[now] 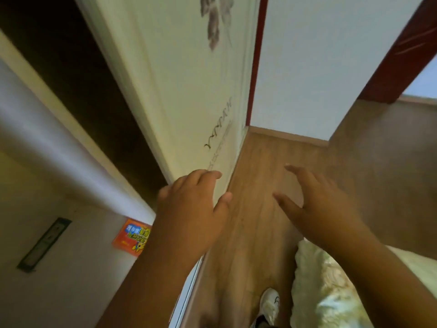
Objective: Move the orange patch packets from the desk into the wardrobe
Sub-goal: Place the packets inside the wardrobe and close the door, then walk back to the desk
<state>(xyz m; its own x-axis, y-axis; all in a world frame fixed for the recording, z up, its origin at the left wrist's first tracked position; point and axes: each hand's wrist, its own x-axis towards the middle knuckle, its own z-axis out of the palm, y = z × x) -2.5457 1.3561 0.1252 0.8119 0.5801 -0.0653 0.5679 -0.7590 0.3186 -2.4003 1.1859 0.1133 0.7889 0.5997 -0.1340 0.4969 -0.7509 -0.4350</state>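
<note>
An orange patch packet [131, 236] lies flat on a pale shelf [78, 256] inside the open wardrobe at the lower left, partly hidden behind my left forearm. My left hand [191, 209] hovers empty just right of the packet, by the edge of the cream wardrobe door [179, 91], its fingers loosely bent. My right hand [316, 204] is out over the wooden floor with its fingers spread and holds nothing. The desk is out of view.
A dark green flat case [43, 243] lies on the same shelf further left. A wood floor [255, 209] runs ahead to a white wall. A bed with patterned bedding [319, 287] is at the lower right. My white shoe [269, 306] stands on the floor.
</note>
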